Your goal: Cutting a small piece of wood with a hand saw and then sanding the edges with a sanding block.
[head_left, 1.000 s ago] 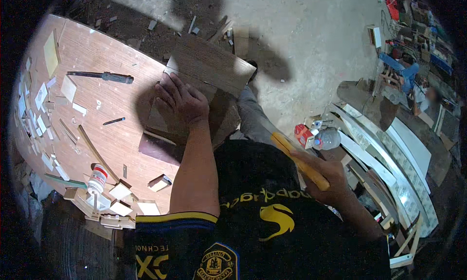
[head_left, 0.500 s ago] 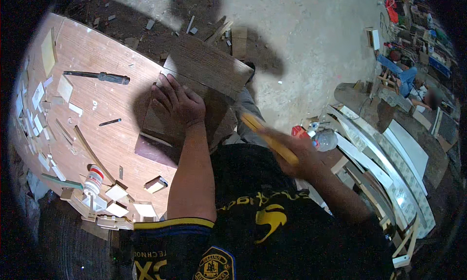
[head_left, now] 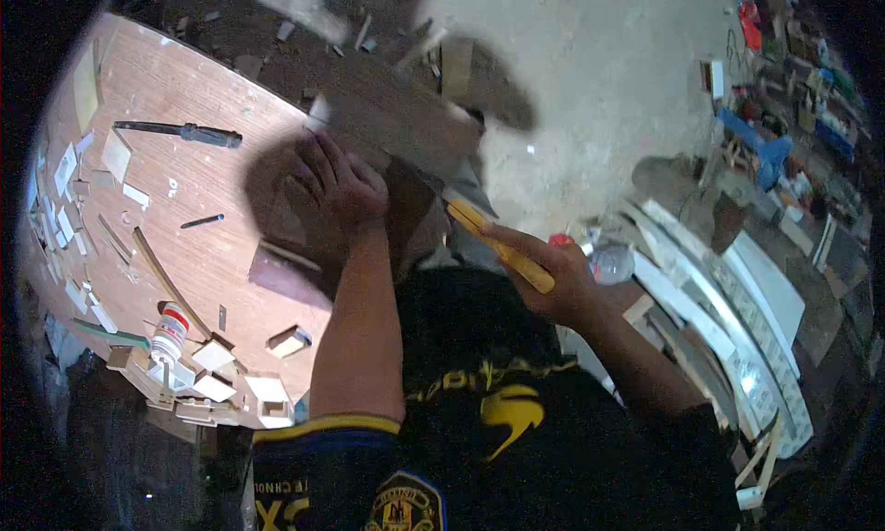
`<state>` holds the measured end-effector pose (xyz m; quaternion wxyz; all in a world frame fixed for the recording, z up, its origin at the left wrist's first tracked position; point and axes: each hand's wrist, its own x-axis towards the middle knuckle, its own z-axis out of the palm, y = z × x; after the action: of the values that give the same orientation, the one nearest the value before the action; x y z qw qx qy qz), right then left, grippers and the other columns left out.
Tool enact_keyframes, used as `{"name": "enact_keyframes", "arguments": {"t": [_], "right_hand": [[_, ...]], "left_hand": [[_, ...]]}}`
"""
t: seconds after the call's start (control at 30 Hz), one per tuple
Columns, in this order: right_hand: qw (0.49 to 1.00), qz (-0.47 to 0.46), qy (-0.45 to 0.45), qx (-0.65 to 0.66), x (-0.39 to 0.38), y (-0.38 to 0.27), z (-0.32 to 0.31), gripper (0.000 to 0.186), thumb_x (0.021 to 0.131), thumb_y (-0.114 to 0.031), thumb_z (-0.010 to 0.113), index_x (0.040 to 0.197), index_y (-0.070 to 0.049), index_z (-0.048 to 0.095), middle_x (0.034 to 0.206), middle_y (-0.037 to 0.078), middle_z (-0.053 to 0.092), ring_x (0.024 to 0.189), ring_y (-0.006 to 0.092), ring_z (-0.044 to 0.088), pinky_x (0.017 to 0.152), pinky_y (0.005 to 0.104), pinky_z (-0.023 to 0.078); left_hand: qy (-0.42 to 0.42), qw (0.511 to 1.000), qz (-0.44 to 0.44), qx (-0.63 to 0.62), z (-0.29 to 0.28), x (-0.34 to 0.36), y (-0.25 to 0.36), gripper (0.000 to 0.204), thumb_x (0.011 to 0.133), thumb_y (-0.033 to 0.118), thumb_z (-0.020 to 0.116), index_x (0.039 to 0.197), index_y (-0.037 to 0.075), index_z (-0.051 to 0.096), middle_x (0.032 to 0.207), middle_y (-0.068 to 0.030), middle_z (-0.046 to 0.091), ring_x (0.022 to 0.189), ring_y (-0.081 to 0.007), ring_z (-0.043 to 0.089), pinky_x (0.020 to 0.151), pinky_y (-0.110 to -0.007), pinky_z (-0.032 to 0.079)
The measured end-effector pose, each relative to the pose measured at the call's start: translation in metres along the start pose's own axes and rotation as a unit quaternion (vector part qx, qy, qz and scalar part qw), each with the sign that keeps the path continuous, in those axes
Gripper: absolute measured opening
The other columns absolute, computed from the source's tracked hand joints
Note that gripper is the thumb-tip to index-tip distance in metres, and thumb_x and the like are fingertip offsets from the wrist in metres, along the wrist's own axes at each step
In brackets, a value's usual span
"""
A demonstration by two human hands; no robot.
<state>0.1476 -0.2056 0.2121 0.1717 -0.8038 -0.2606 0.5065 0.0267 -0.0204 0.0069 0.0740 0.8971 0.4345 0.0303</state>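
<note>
1. Gripping a yellow handle (head_left: 513, 257): the right hand (head_left: 560, 275) is wrapped round it. Probably light and stiff, so hold there.
2. Left hand (head_left: 348, 194) is palm-down on the wooden board (head_left: 406, 116), which reaches ahead of it. Likely rigid; press flat.

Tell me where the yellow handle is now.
In the head view, just right of centre, the yellow handle is in the right hand, left of the clear bottle.
</note>
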Motion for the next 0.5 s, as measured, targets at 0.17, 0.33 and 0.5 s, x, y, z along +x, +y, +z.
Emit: {"name": "enact_keyframes", "arguments": {"t": [0.17,0.33,0.5], "right_hand": [[0.999,-0.011,0.037,0.03,-0.08,-0.004,-0.021,0.05,0.082,-0.003,0.067,0.129,-0.019,0.057,0.096,0.014,0.071,0.073,0.0195,0.07,0.066,0.03,0.057],[1.0,0.001,0.003,-0.009,-0.005,0.038,0.0,0.052,0.083,-0.003,0.066,0.131,-0.02,0.055,0.088,0.011,0.069,0.067,0.0174,0.067,0.064,0.0298,0.056],[0.998,-0.044,0.016,-0.043,-0.054,0.006,-0.022,0.051,0.084,-0.007,0.067,0.131,-0.02,0.054,0.084,0.009,0.068,0.067,0.017,0.067,0.059,0.0303,0.055]], "left_hand": [[0.021,1.0,-0.015,-0.014,-0.002,0.006,-0.01,0.054,0.091,0.022,0.043,0.14,-0.001,0.043,0.15,-0.0175,0.034,0.139,-0.0436,0.025,0.112,-0.058,0.012],[0.045,0.999,0.006,-0.023,0.01,0.01,0.007,0.054,0.09,0.022,0.044,0.139,-0.001,0.044,0.149,-0.0181,0.036,0.139,-0.0437,0.027,0.112,-0.058,0.014],[0.053,0.998,-0.005,-0.018,0.023,0.005,-0.025,0.055,0.09,0.023,0.045,0.139,-0.001,0.044,0.149,-0.0182,0.035,0.139,-0.0433,0.027,0.112,-0.059,0.015]]}}
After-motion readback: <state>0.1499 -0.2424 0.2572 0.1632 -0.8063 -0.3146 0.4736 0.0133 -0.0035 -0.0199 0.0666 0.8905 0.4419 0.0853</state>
